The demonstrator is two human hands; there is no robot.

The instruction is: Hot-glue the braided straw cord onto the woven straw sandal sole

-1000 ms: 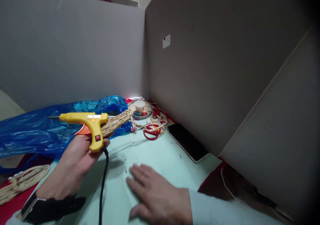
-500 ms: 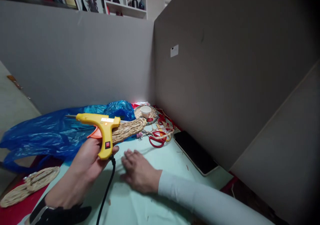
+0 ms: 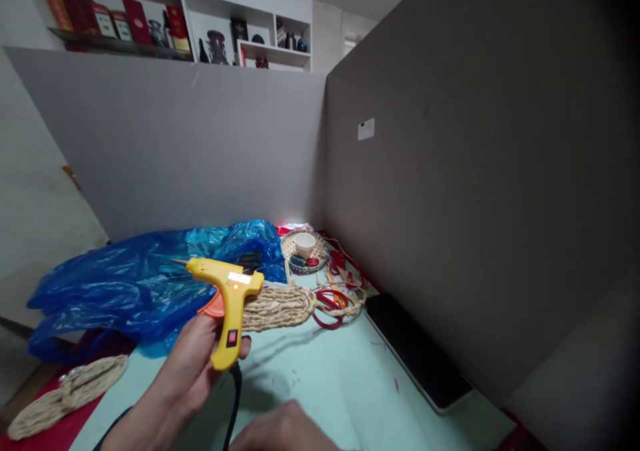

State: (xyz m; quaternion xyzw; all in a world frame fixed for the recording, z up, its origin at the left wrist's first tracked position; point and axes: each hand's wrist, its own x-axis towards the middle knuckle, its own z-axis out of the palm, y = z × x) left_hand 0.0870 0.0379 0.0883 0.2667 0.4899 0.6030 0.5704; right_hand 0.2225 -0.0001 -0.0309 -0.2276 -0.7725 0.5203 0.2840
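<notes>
My left hand (image 3: 195,351) is closed around a yellow glue gun (image 3: 235,314) with an orange trigger and a red switch. Its metal nozzle points left, and a small orange light glows on its body. A braided straw sole (image 3: 280,307) sticks out to the right from behind the gun; whether my fingers also grip it is hidden. From the gun's handle a black cord (image 3: 235,397) runs down. My right hand (image 3: 287,431) is at the bottom edge, near the cord, with its fingers mostly out of sight.
A crumpled blue plastic bag (image 3: 120,284) covers the back left. Another woven straw slipper (image 3: 70,391) lies at left. Behind the sole are red-handled scissors (image 3: 330,311) and a woven tray (image 3: 290,241) with a white cup (image 3: 305,244). A black phone (image 3: 415,351) lies beside the partition (image 3: 450,204).
My right hand has drawn back from the tabletop towards the bottom edge. The glue gun and sole remain in my left hand's area. The view has tilted up and turned left.
</notes>
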